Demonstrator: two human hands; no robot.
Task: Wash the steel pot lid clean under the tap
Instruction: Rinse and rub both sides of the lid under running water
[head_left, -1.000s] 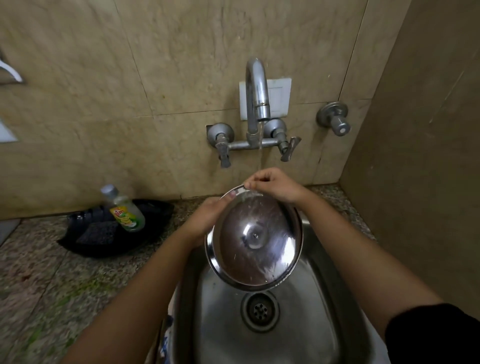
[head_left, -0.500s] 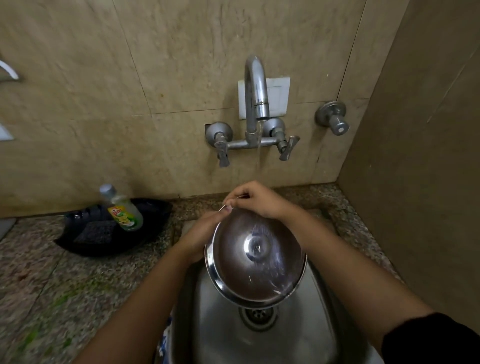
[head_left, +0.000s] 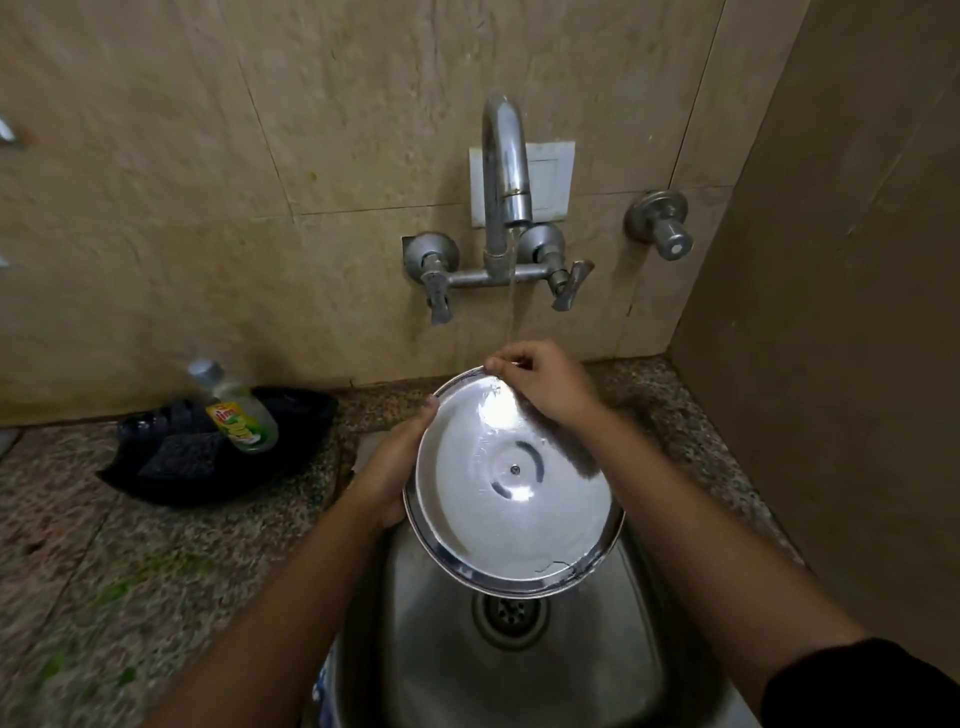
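Granite counter (head_left: 156, 571) runs open to the left; side wall (head_left: 831, 364) stands close on the right, so there is little room that way. Steel sink (head_left: 519, 680) lies below, its drain (head_left: 511, 616) showing just past the lid's near edge. Steel pot lid (head_left: 498, 519) is held above the basin, tilted toward the camera. Changed since half a second ago: the dark knob side faced up then, and now the pale inner face with its centre rivet shows. Left hand (head_left: 389, 467) grips the left rim, thumb over the edge. Right hand (head_left: 545, 389) pinches the far rim with curled fingertips. A thin stream from the tap (head_left: 506, 176) drops behind that hand. Soap bottle (head_left: 236, 410) leans in a black tray (head_left: 208, 478), well apart to the left.
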